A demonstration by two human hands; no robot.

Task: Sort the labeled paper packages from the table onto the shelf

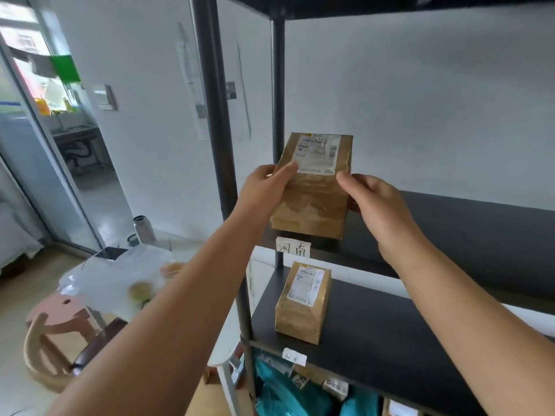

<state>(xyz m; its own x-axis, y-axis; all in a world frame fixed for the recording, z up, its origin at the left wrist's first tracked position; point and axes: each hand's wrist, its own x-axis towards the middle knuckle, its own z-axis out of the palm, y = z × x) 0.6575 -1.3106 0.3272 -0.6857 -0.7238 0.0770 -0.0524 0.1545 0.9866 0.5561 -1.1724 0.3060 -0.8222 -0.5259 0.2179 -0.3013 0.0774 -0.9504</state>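
Both hands held one brown paper package (312, 187) at the front edge of the dark metal shelf (450, 223), over its upper board. The left hand (264, 187) gripped the package's left side, thumb laid across the front just below the white shipping label (316, 154); the right hand (369, 196) clasped the right side, thumb on the front and fingers tucked behind. The package stood tilted, label end up and leaning toward the wall behind the shelf; whether its bottom edge touched the board could not be told. Just below it, on the shelf's front rim, hung a handwritten paper tag (292, 247). One board lower on the shelf a second labeled package (303, 303) lay flat near the left post (216, 115), with another small tag (294, 356) on the rim beneath it. Under that board, teal bags (279, 391) and more parcels were crowded together.
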